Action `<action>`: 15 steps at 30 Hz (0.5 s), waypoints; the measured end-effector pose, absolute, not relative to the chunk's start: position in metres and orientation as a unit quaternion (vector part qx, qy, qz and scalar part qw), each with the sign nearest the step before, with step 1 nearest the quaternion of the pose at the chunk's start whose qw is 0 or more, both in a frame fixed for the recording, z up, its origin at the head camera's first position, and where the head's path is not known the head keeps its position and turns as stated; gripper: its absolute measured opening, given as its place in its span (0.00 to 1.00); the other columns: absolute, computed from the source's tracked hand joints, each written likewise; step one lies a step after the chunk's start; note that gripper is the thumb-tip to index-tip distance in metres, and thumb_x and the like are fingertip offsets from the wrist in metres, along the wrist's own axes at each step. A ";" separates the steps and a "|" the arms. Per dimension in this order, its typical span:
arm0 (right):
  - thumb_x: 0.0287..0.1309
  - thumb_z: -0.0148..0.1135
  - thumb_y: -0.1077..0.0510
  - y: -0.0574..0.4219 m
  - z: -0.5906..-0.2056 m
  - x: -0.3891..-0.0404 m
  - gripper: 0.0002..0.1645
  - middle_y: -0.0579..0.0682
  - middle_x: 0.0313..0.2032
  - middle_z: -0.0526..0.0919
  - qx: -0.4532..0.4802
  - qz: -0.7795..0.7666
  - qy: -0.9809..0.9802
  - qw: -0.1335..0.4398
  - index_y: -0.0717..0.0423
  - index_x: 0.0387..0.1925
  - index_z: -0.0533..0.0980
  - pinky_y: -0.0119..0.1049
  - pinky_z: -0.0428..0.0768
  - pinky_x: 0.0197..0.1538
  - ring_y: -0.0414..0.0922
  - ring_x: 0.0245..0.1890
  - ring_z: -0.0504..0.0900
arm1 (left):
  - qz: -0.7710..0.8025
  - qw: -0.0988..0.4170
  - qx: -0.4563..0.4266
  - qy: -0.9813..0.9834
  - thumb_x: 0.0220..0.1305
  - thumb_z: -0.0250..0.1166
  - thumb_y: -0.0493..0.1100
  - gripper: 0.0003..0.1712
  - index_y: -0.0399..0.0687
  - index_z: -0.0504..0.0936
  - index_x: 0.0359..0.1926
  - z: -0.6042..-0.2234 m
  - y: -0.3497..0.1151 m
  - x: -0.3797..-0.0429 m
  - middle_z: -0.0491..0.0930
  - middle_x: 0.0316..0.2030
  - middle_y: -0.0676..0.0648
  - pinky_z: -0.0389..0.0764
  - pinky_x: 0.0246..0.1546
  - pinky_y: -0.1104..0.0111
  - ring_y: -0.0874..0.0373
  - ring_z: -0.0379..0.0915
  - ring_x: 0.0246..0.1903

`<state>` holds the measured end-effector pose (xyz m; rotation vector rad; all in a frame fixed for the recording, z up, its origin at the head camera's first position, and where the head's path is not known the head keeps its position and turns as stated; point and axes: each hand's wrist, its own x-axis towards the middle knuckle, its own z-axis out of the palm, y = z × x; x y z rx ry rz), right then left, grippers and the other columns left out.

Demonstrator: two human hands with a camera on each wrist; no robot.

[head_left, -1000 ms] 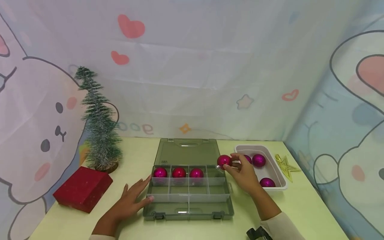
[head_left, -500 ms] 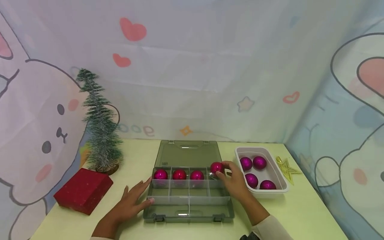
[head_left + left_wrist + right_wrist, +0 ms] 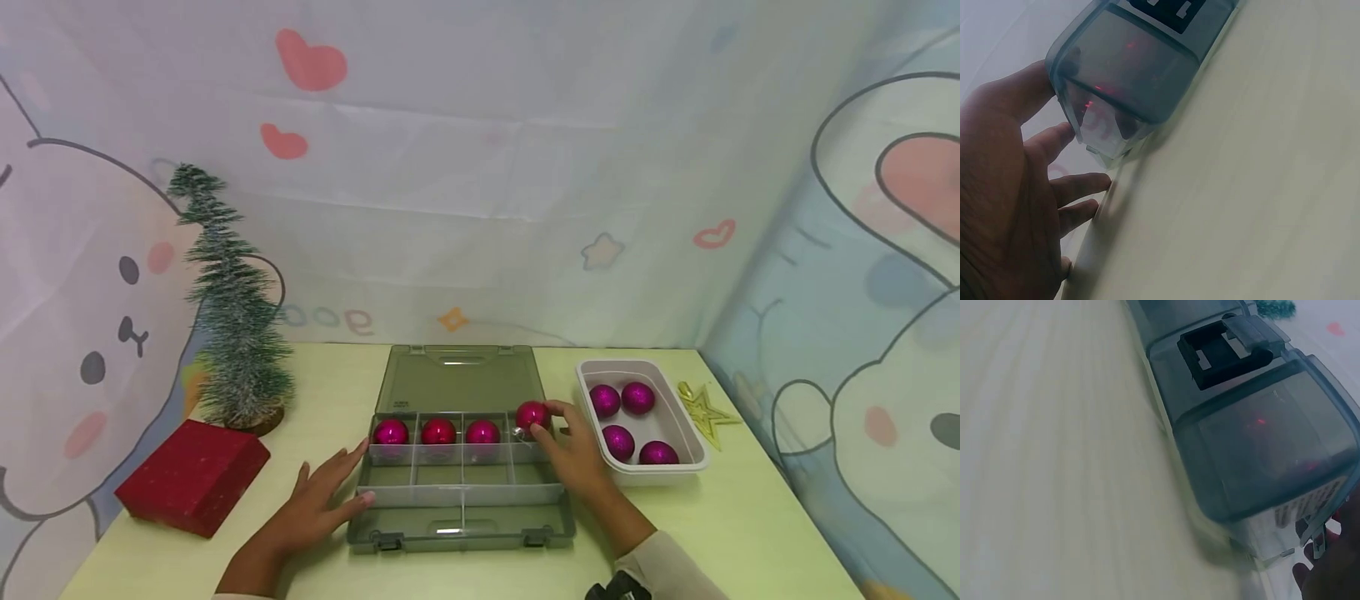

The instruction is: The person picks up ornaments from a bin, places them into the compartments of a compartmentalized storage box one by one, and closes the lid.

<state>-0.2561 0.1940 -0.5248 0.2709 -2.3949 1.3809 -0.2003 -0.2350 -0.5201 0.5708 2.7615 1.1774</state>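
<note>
Fingers (image 3: 546,444) of the right hand (image 3: 582,458) pinch a glossy spherical bauble (image 3: 532,414); spread left fingers (image 3: 1052,142) touch a translucent plastic box (image 3: 431,544).

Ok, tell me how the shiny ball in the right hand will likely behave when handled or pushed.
The pinkish-red ball would probably roll if pushed on a flat surface, being round. Its glossy shine suggests it could be slippery. It may be light for its size, since the right hand pinches it at one side.

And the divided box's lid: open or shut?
Open: in the head view, the lid lies back behind the divided box, leaving the compartments uncovered.
</note>
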 end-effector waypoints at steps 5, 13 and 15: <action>0.72 0.72 0.58 0.194 -0.527 -0.256 0.27 0.62 0.62 0.86 0.096 0.486 -0.851 0.174 0.64 0.66 0.78 0.61 0.83 0.64 0.61 0.67 0.82 | 0.389 0.040 0.191 0.901 0.78 0.67 0.56 0.46 0.55 0.58 0.88 -0.521 -0.236 -0.201 0.60 0.85 0.35 0.27 0.70 0.15 0.21 0.49 0.83; 0.71 0.73 0.56 0.194 -0.527 -0.255 0.25 0.60 0.65 0.83 0.100 0.478 -0.858 0.157 0.60 0.64 0.79 0.62 0.85 0.64 0.61 0.69 0.82 | 0.380 0.034 0.187 0.905 0.77 0.67 0.57 0.47 0.57 0.57 0.88 -0.522 -0.236 -0.202 0.61 0.85 0.36 0.28 0.71 0.15 0.22 0.50 0.83; 0.71 0.74 0.57 0.194 -0.527 -0.254 0.24 0.61 0.65 0.81 0.105 0.475 -0.859 0.159 0.60 0.63 0.80 0.63 0.87 0.62 0.62 0.68 0.82 | 0.382 0.033 0.187 0.905 0.77 0.67 0.57 0.47 0.57 0.58 0.88 -0.522 -0.236 -0.201 0.61 0.85 0.36 0.28 0.71 0.16 0.21 0.50 0.83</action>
